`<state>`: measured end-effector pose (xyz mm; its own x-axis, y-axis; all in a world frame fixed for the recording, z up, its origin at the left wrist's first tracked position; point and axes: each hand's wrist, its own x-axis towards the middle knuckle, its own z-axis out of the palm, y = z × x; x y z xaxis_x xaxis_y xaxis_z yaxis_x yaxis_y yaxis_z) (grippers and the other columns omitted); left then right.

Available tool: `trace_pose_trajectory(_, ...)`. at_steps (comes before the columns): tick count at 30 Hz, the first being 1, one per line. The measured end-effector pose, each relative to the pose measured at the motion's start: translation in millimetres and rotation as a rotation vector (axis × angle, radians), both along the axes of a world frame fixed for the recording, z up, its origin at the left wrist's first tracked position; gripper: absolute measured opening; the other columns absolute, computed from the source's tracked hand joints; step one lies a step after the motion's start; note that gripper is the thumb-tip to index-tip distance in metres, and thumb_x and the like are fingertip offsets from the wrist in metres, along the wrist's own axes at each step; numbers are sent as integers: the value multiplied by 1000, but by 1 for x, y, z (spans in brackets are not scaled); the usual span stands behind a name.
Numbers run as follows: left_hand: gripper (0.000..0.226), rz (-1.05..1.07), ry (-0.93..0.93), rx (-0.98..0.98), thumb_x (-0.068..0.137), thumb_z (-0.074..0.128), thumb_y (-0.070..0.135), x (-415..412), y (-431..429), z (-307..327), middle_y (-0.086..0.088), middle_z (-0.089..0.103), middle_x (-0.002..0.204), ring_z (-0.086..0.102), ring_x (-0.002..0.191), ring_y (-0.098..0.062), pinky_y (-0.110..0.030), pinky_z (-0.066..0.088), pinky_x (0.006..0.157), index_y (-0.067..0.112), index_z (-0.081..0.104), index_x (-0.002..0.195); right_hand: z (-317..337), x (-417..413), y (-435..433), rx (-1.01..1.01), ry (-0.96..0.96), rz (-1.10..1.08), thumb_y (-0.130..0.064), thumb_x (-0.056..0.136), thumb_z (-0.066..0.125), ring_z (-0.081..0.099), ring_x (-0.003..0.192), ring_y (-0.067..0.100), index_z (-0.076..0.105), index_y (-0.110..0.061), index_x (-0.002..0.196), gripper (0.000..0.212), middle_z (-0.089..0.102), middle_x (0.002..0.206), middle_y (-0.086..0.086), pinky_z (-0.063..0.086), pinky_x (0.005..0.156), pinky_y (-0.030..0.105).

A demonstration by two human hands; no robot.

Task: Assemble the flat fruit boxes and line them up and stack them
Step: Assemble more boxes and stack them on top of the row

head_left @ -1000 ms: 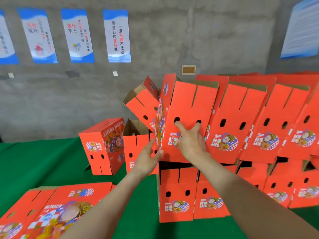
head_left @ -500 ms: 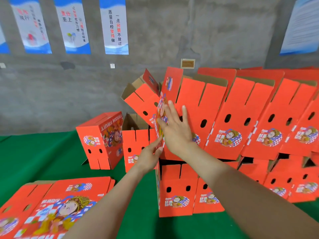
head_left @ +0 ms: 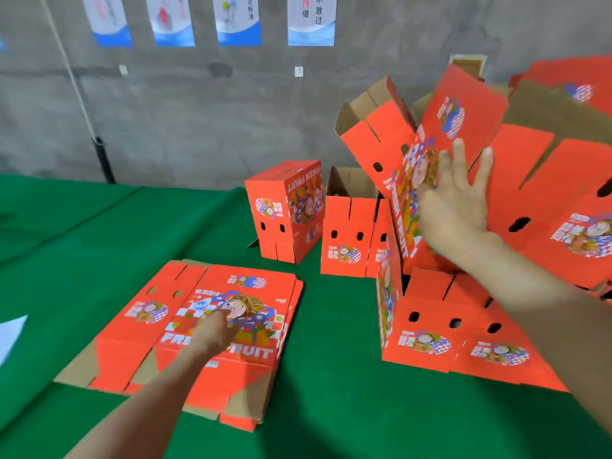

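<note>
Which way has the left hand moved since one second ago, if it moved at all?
Yes. The left hand has left the edge of the tilted box and gone down and to the left, and is now over the flat boxes.

Four posters [head_left: 310, 19], two hands (one left hand [head_left: 215, 329], one right hand [head_left: 453, 203]), one pile of flat boxes [head_left: 238, 293], one closed box [head_left: 284, 210] standing apart, and assembled boxes [head_left: 427, 329] heaped too blurred to count.
</note>
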<state>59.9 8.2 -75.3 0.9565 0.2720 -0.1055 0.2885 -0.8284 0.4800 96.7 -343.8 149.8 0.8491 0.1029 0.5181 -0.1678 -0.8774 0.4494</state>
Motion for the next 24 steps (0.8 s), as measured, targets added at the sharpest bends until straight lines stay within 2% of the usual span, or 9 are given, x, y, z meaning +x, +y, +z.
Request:
trace_pose_trajectory(2,33,-49,87,124,94,52,28,-11,24,-16,-16,63,121,59,113,-27,-31,44,88,12,61,121,-1,-2,4,24,-25,24,-17,85,49,-7,144,42,49,-7,136,52,16,154,28,-6,111,64)
trace_pose_trajectory(4,50,-80,165,220,94,53,36,-16,40,-34,-13,48,139,47,128,-24,-29,39,100,21,43,140,0,-5,11,67,-65,117,-12,87,51,-5,145,43,59,-1,120,36,18,152,32,-8,111,63)
trace_pose_trajectory(6,71,-78,251,244,90,58,44,-18,48,-46,-10,33,149,32,138,-24,-36,33,110,20,26,148,2,-7,24,108,-101,214,-8,86,53,-1,144,44,62,4,109,27,20,150,34,-10,110,64)
trace_pose_trajectory(9,77,-107,294,289,87,59,49,-17,45,-59,-7,20,155,21,143,-24,-43,30,113,15,25,147,7,-4,45,150,-131,213,-6,84,54,-1,144,45,61,0,113,30,20,151,32,-10,107,66)
trace_pose_trajectory(13,72,-146,218,279,86,58,48,-14,46,-76,-7,22,155,21,143,-24,-36,28,114,13,31,143,16,1,49,211,-164,136,-10,87,51,-2,143,46,62,-7,115,31,22,153,27,-11,106,67)
trace_pose_trajectory(18,84,-287,119,321,84,47,57,-7,40,-83,2,2,161,3,148,-17,-36,21,117,19,13,151,21,-6,38,215,-133,125,-12,89,52,-7,144,43,58,-6,121,34,14,156,25,-16,106,66)
trace_pose_trajectory(21,114,-299,247,293,70,51,78,-5,18,-80,-3,-13,160,-9,147,-22,-51,13,118,19,0,152,24,-11,30,214,-150,149,-6,85,53,-12,144,43,56,-4,120,35,7,156,27,-21,103,64)
trace_pose_trajectory(22,122,-287,317,318,67,54,81,-4,11,-79,-5,-18,158,-14,146,-26,-57,10,115,18,-6,152,25,-12,28,203,-140,154,-4,84,52,-13,143,43,55,-4,118,34,4,156,27,-23,103,63)
trace_pose_trajectory(24,124,-231,413,355,69,56,78,4,0,-84,-11,-24,156,-20,144,-34,-65,7,113,15,-13,151,25,-13,24,183,-102,157,-3,82,55,-15,143,42,56,-5,112,30,1,156,28,-20,105,63)
